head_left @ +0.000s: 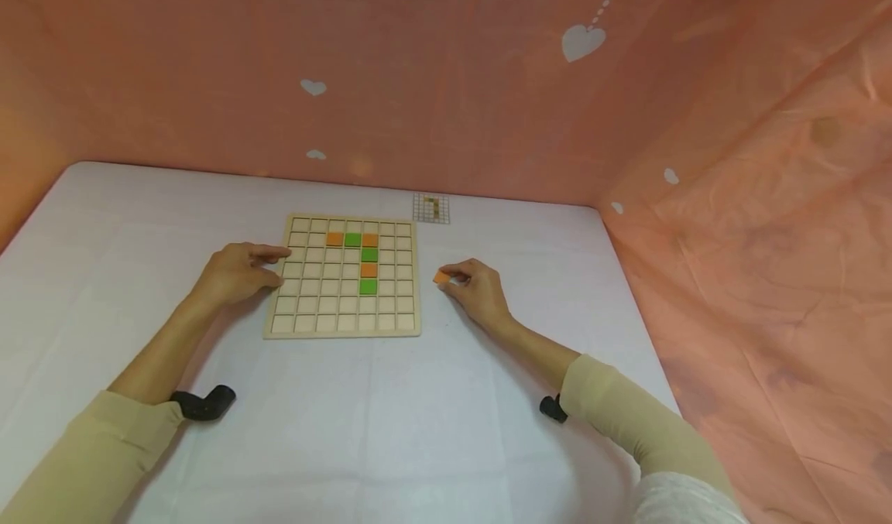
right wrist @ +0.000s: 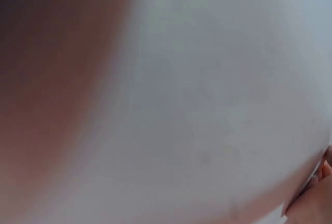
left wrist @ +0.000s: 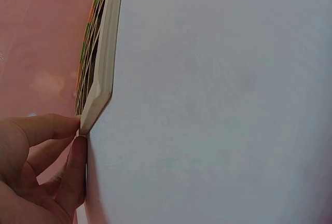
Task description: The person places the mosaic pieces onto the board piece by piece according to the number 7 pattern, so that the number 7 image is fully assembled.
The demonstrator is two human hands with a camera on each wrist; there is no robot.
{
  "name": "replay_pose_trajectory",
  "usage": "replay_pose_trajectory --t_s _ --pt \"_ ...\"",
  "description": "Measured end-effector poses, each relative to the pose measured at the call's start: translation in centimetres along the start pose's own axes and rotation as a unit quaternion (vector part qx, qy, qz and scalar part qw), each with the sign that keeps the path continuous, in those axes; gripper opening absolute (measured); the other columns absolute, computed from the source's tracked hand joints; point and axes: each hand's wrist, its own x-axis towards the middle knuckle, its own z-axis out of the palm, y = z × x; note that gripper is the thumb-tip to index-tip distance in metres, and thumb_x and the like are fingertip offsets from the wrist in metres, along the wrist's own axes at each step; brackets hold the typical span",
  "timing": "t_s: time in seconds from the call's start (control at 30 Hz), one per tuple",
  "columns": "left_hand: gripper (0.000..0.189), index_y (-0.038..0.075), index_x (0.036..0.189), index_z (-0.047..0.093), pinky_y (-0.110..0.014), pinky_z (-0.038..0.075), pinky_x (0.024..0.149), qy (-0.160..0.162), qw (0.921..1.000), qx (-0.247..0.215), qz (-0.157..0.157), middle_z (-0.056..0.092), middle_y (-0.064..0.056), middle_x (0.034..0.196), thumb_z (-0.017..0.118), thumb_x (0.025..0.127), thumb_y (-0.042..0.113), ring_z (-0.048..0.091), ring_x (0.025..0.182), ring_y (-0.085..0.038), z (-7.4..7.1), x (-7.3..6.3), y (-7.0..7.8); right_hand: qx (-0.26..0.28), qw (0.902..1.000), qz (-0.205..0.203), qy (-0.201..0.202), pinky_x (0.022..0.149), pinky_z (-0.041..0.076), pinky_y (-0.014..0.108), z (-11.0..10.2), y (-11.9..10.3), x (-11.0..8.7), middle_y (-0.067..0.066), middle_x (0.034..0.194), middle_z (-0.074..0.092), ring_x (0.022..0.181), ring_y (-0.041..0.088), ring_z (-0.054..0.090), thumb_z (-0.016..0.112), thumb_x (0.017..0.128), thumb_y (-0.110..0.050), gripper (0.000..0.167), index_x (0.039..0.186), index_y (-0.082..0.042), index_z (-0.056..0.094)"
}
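A pale wooden grid board (head_left: 317,307) lies flat on the table. Orange tiles (head_left: 368,270) and green tiles (head_left: 368,286) sit in its cells, alternating in a short row near the top and then down a column. At the board's left edge, my left hand (head_left: 237,275) rests its fingertips and thumb, spread apart; the left wrist view shows the thumb (left wrist: 78,164) against the board's side. To the right of the board, my right hand (head_left: 481,293) pinches an orange square tile (head_left: 441,277) between thumb and fingers. Only part of that hand shows in the right wrist view.
Just beyond the board's top right corner lies a small pattern card (head_left: 432,208) printed with a grid. White cloth covers the table (head_left: 432,431). Orange-pink curtains (head_left: 446,75) with white hearts hang behind it and along the right side.
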Motion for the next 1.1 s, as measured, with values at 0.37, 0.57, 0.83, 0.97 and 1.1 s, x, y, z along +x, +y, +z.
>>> replay_pose_trajectory --t_s 0.37,0.57,0.83,0.97,1.1 --pt "0.053 0.003 0.138 0.057 -0.066 0.029 0.104 0.0 1.0 0.009 0.004 0.053 -0.029 0.137 0.07 0.089 0.016 0.036 0.133 -0.051 0.1 0.3 0.2 0.069 0.9966 -0.001 -0.045 0.082 0.055 0.029 -0.8 -1.5 1.3 0.005 0.104 0.068 0.094 0.019 0.067 0.078 0.086 -0.008 0.024 0.109 -0.007 0.076" --pt "0.053 0.002 0.138 0.057 -0.066 0.028 0.105 0.005 0.9999 0.009 0.002 0.054 -0.029 0.136 0.07 0.089 0.016 0.035 0.134 -0.052 0.2 0.2 0.2 0.08 0.9939 -0.019 -0.074 0.081 0.053 0.026 0.2 -2.9 1.4 -0.001 0.101 0.068 0.09 0.013 0.064 0.079 0.086 -0.011 0.022 0.108 -0.01 0.077" --pt "0.052 0.002 0.138 0.057 -0.066 0.028 0.104 0.005 1.0 0.004 0.003 0.053 -0.03 0.136 0.071 0.089 0.016 0.036 0.133 -0.051 0.1 0.0 0.1 0.094 0.9898 -0.052 -0.094 0.08 0.053 0.024 1.8 -4.4 1.1 -0.002 0.099 0.068 0.088 0.011 0.063 0.08 0.085 -0.012 0.023 0.108 -0.009 0.077" --pt "0.053 0.002 0.138 0.057 -0.067 0.027 0.105 0.005 1.0 0.004 0.004 0.054 -0.03 0.136 0.071 0.089 0.015 0.034 0.134 -0.052 -0.1 0.0 0.1 0.091 0.9874 -0.065 -0.112 0.078 0.053 0.022 2.8 -5.1 1.0 -0.002 0.099 0.068 0.087 0.009 0.063 0.079 0.085 -0.012 0.023 0.108 -0.01 0.076" --pt "0.053 0.002 0.138 0.057 -0.067 0.026 0.105 0.003 1.0 0.004 0.003 0.055 -0.03 0.135 0.072 0.089 0.015 0.032 0.136 -0.053 -0.1 -0.1 0.0 0.085 0.9844 -0.076 -0.134 0.075 0.053 0.021 3.8 -6.0 0.9 -0.002 0.097 0.067 0.084 0.008 0.062 0.079 0.085 -0.011 0.022 0.107 -0.009 0.076"
